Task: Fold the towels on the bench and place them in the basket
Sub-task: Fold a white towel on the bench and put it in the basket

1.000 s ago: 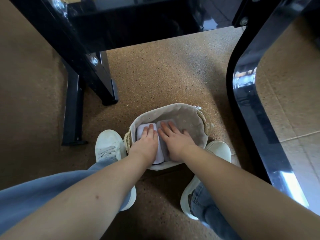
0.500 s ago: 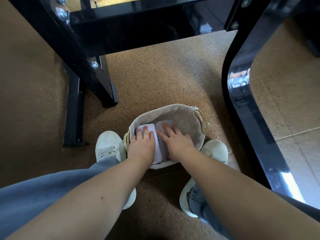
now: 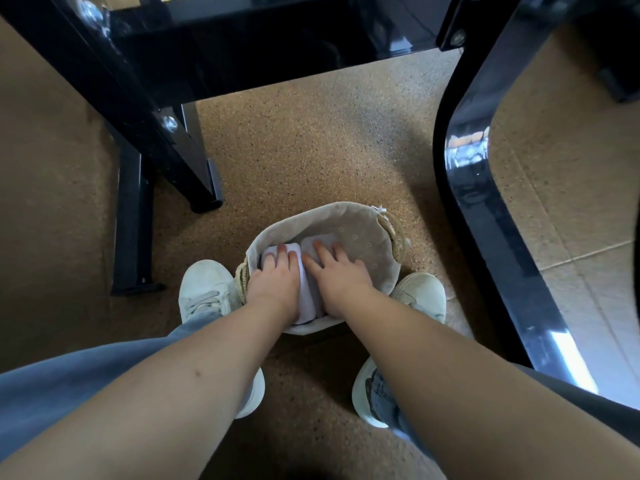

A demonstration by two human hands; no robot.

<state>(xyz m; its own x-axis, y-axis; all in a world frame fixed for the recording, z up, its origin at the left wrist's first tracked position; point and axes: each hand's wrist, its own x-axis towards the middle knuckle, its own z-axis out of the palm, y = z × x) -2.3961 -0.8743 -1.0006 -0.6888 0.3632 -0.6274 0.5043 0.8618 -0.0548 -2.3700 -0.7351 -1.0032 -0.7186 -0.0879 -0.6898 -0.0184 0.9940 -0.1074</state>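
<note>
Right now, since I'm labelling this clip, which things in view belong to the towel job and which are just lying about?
Job: folded white towels, fabric-lined basket, left hand and right hand, both pressing flat on the towels.
Just there: black metal frame, glossy black curved panel, white sneakers, speckled brown floor.

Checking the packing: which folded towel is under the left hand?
The brighter white towel at the basket's left side; the greyer towel beside it lies under the right hand.
</note>
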